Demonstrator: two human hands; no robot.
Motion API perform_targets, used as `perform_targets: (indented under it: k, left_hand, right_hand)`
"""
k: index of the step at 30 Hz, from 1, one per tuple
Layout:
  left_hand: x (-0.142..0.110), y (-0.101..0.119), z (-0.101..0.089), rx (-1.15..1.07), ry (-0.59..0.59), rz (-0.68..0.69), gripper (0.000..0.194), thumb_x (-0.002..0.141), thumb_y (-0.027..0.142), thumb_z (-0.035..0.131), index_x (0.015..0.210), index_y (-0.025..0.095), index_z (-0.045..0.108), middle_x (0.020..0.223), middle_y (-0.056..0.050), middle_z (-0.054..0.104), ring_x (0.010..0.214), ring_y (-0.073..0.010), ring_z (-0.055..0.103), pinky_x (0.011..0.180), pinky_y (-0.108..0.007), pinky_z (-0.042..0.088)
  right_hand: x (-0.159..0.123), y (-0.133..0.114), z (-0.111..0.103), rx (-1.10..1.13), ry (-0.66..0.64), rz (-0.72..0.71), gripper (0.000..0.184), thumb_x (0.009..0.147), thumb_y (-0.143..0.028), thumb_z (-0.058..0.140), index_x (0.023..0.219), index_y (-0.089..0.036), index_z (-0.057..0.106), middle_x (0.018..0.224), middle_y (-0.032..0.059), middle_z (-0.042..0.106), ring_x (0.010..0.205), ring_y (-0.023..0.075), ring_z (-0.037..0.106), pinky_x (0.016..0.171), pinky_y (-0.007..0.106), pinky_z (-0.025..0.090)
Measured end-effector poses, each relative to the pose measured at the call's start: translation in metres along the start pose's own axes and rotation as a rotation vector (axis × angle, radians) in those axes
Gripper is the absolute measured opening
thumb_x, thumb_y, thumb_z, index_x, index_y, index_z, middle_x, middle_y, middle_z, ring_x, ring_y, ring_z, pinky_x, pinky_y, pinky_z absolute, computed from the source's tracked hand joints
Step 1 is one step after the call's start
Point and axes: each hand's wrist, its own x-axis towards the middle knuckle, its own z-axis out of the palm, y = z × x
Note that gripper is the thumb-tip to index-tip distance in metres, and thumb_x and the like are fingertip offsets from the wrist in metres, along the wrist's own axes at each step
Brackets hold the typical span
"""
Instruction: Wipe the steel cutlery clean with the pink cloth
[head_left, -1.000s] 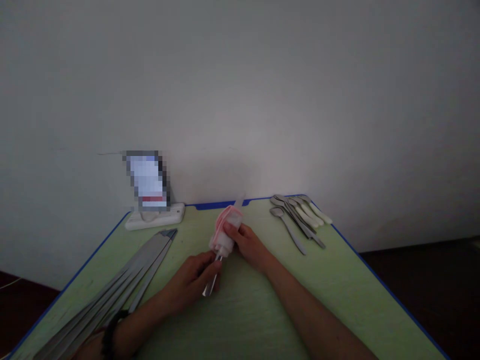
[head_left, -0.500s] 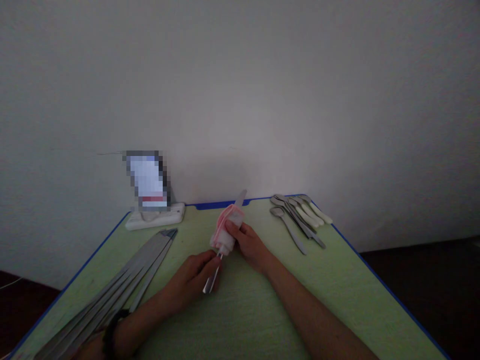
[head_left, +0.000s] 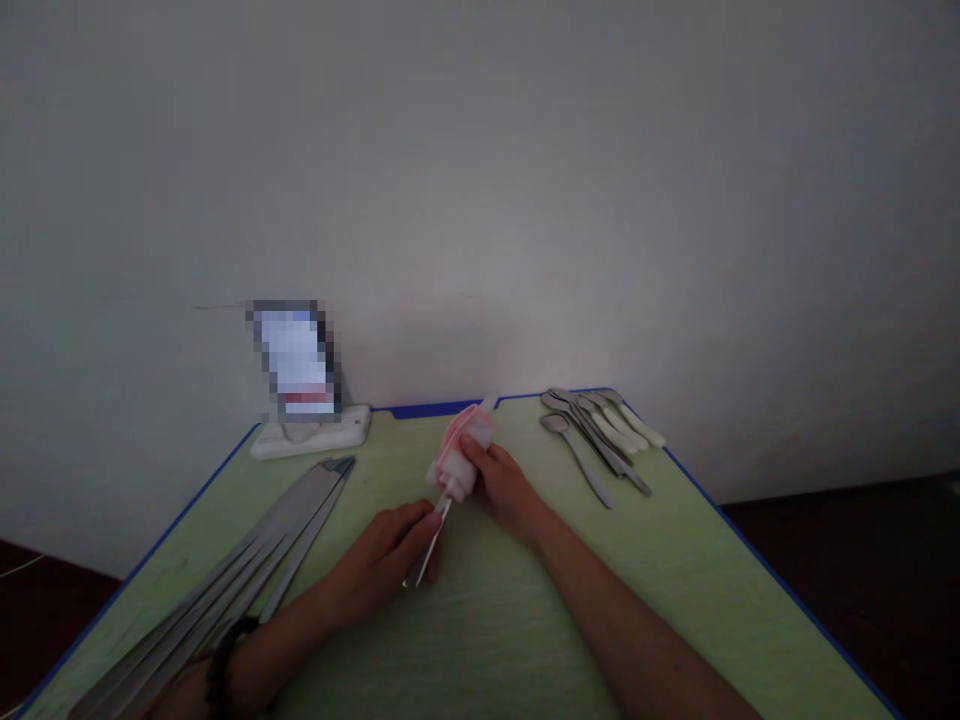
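Note:
Between my hands is a table knife (head_left: 428,549), tilted with its tip toward the wall. My left hand (head_left: 401,545) is closed round its shiny metal handle. In my right hand (head_left: 501,482) is a pink and white cloth (head_left: 459,462), folded round the blade and pinched under the thumb. Only the blade's tip shows beyond the cloth. Left of my left arm lies a fan of several flat table knives (head_left: 251,565). Several spoons (head_left: 585,455), some with cream handles, rest at the right back of the table.
The green table (head_left: 495,640) has a blue edge and stands against a grey wall (head_left: 480,200). At its left back corner a phone with a blurred screen (head_left: 296,360) leans on a white stand (head_left: 330,435).
My right hand and the cloth have shifted slightly right along the knife, so less of the blade's tip shows. The knife has turned a little in my left hand.

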Motion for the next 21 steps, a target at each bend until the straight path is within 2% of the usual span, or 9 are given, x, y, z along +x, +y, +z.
perform_targets:
  k: [4,9,13,18,21]
  left_hand:
    - [0.0006,0.0006,0.0001,-0.003,0.017,-0.008,0.044,0.091,0.048,0.033,0.066,0.017,0.051,0.058,0.001,0.055,0.053,-0.0120,0.050,0.055,-0.022,0.040]
    - [0.0003,0.0002,0.0005,0.000,0.006,0.005,0.046,0.092,0.048,0.032,0.065,0.017,0.052,0.057,0.001,0.054,0.055,-0.0124,0.051,0.057,-0.023,0.041]
    - [-0.0012,0.0018,0.0011,-0.029,0.041,-0.041,0.046,0.091,0.051,0.031,0.065,0.018,0.050,0.057,0.002,0.054,0.053,-0.0124,0.049,0.054,-0.023,0.039]
    - [-0.0015,0.0025,0.0015,-0.040,0.018,-0.028,0.054,0.092,0.052,0.026,0.060,0.017,0.054,0.054,0.001,0.054,0.052,-0.0119,0.050,0.056,-0.023,0.040]
    - [-0.0012,0.0017,0.0016,-0.090,0.016,-0.047,0.057,0.092,0.054,0.026,0.060,0.017,0.055,0.053,0.001,0.054,0.049,-0.0118,0.050,0.053,-0.023,0.040]
  right_hand:
    - [-0.0004,-0.0002,0.0003,-0.046,-0.053,0.016,0.034,0.066,-0.047,0.072,0.074,-0.016,0.061,0.065,-0.0011,0.058,0.059,0.0109,0.049,0.060,0.026,0.039]
    - [-0.0003,0.0003,-0.0005,-0.013,-0.012,-0.035,0.035,0.066,-0.049,0.070,0.074,-0.016,0.062,0.064,-0.0010,0.059,0.058,0.0112,0.050,0.062,0.027,0.041]
    - [0.0003,0.0000,-0.0017,-0.052,-0.081,0.028,0.036,0.063,-0.047,0.073,0.072,-0.015,0.062,0.065,-0.0008,0.059,0.058,0.0105,0.050,0.060,0.025,0.040]
    - [0.0014,-0.0002,-0.0011,0.020,0.037,-0.021,0.035,0.065,-0.048,0.072,0.074,-0.016,0.061,0.066,-0.0002,0.060,0.059,0.0114,0.051,0.061,0.026,0.041]
    - [-0.0001,-0.0016,-0.0002,-0.009,-0.025,-0.003,0.033,0.065,-0.045,0.072,0.074,-0.016,0.061,0.067,-0.0002,0.060,0.060,0.0114,0.051,0.062,0.027,0.041]
